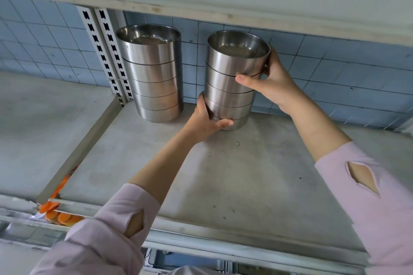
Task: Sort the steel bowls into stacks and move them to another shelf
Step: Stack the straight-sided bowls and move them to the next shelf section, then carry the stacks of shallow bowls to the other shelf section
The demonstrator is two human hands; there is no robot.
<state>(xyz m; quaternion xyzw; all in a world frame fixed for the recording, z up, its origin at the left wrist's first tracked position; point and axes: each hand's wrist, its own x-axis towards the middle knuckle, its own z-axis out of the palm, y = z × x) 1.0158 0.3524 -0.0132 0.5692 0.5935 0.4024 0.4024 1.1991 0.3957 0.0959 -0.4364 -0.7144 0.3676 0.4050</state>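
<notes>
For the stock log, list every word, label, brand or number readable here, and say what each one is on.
No text can be read in this view.
Small stamped mark on the top bowl of the left stack: too small to read.
Right stack, gripped by the left hand and the right hand: no marking shows.
Slotted upright: holes only, no lettering.

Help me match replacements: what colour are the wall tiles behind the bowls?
The wall tiles are pale blue with dark grout, clearest in the head view.
</notes>
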